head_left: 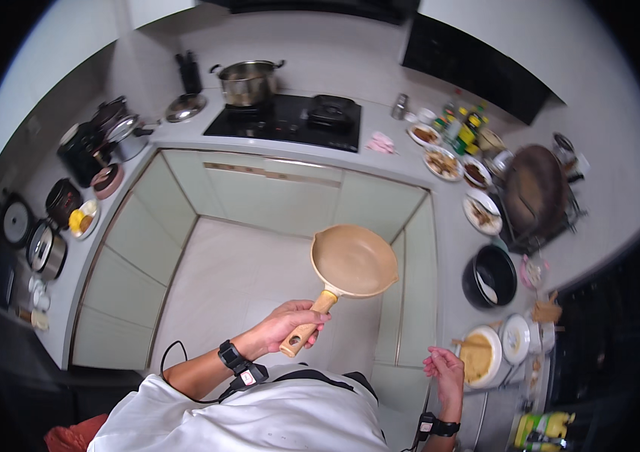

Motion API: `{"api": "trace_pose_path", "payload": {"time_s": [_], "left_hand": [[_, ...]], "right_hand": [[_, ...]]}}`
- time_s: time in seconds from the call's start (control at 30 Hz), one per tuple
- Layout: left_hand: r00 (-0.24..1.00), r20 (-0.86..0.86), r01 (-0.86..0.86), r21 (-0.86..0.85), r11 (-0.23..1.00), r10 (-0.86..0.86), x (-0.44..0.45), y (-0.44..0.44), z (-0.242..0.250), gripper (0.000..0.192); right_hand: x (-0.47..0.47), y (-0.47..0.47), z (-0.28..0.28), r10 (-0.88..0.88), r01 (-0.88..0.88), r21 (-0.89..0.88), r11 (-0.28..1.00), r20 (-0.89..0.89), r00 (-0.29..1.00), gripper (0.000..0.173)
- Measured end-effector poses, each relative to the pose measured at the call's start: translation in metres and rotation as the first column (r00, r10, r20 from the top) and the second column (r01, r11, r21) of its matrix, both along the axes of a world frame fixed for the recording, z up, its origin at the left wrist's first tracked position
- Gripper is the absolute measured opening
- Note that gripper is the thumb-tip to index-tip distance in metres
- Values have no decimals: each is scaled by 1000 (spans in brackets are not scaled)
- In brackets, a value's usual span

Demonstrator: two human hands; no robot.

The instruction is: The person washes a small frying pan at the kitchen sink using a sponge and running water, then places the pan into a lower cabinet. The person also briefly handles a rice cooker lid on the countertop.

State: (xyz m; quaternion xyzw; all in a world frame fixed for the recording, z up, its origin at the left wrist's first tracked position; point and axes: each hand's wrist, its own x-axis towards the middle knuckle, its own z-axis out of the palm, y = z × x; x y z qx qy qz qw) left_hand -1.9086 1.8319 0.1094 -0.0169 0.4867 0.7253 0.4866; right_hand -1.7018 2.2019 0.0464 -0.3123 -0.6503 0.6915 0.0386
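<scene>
A beige frying pan (pixel 355 261) with a wooden handle is in my left hand (pixel 297 326), held above the floor in front of me. The pan's inside faces up and looks bare. My right hand (pixel 445 370) is at the edge of the right counter, holding nothing, its fingers loosely bent and apart. Close beside it stands a white round pot (pixel 492 377) with yellowish contents and a wooden utensil lying across it. Farther along that counter is a black inner pot (pixel 474 282) with a white spoon inside.
A steel stockpot (pixel 247 85) stands on the black cooktop (pixel 297 127) ahead. Plates of food (pixel 442 163), bottles (pixel 470 133) and a large wok (pixel 535 192) fill the right corner. Along the left counter are cookers (pixel 48 248) and a plate with yellow food (pixel 83 221).
</scene>
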Motion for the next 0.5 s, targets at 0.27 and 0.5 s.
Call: {"api": "trace_pose_path", "payload": {"time_s": [0.27,0.5], "left_hand": [[953,20,-301,16,953,301,-24,-47,-15,28],[843,-24,-537,-21,843,537,-62,-68,-17,24]], "right_hand": [[-143,-14,-11,233,-234,-108,966,-22,972,23],[-286,-13,-38,404,-404,-145,903,-28,914,23]]}}
